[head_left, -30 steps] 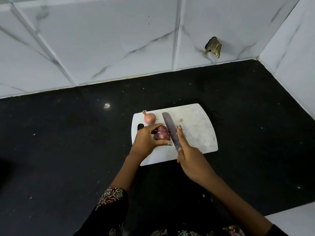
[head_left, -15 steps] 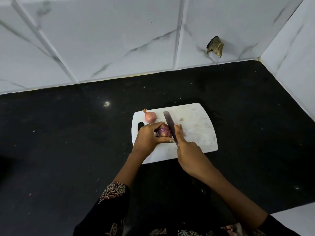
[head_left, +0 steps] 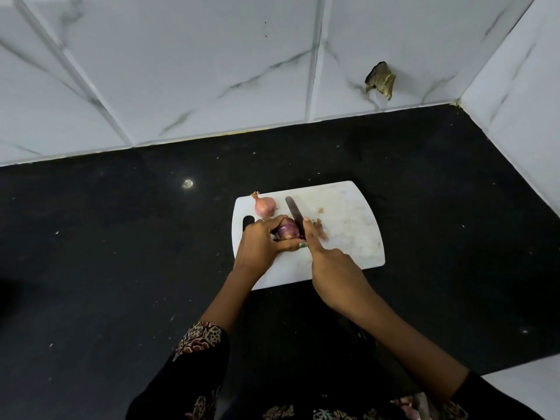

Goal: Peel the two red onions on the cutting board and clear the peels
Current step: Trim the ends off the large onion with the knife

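a: how many onions, and where?

b: two, both on the left part of the white cutting board (head_left: 348, 225), which lies on the black worktop (head_left: 121, 253). the pale pink onion (head_left: 265, 206) sits free near the board's far left corner. the darker purple onion (head_left: 288, 230) is just in front of it, in the left hand (head_left: 262, 245).

a: which way do they point?

b: the pink one's dry tip points to the far left, so its long axis runs on a slant across the board. the purple one lies on its side, long axis roughly left to right, with its right end against the knife (head_left: 295, 215).

a: and the fingers?

b: the left hand's fingers and thumb curl round the purple onion, gripping it. the right hand (head_left: 336, 268) holds the one knife, its handle hidden in the clenched palm, forefinger stretched along the spine. the blade points away from the person, tilted a little to the left.

a: any peels?

b: a few small brownish scraps (head_left: 320, 228) lie on the board just right of the blade; too small to count.

a: any writing or labels?

b: none readable. the board has a handle slot (head_left: 248, 222) at its left edge. behind stands a white marbled tile wall (head_left: 212, 71) with one broken hole (head_left: 380, 80).
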Action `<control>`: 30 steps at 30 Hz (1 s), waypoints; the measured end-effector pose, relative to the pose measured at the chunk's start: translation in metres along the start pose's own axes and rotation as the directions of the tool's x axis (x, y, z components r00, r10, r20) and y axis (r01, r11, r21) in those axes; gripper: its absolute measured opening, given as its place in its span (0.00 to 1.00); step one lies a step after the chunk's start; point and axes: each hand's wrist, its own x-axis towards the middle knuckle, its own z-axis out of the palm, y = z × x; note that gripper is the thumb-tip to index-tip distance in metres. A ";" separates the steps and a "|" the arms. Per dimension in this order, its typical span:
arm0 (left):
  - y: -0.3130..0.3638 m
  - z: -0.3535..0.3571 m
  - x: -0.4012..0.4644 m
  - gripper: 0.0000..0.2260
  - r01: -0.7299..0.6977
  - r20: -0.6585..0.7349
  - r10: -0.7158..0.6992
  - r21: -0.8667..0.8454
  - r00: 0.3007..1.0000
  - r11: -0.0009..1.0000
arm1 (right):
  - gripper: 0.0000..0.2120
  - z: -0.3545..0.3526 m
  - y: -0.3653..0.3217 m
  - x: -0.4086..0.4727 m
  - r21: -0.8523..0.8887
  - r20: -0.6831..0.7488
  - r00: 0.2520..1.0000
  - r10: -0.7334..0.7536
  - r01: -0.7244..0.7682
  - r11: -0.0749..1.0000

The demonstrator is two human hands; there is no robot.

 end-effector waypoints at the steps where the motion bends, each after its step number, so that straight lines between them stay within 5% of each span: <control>1: 0.000 0.000 0.001 0.18 0.004 0.001 -0.004 0.016 1.000 1.000 | 0.39 -0.001 -0.002 0.003 -0.015 -0.003 1.000 0.007 -0.007 1.000; 14: 0.006 0.003 0.002 0.19 -0.012 0.028 0.009 0.102 1.000 0.995 | 0.37 0.017 0.006 0.015 -0.038 -0.060 0.998 0.010 -0.012 0.999; 21: 0.000 -0.008 -0.011 0.27 0.003 0.006 -0.003 0.005 1.000 1.000 | 0.37 0.047 0.020 0.000 0.036 -0.138 0.990 0.012 -0.007 0.999; 30: -0.007 -0.011 -0.018 0.37 0.036 0.029 -0.035 -0.041 0.999 0.998 | 0.29 0.024 0.041 0.003 0.435 -0.268 0.963 0.024 0.098 0.895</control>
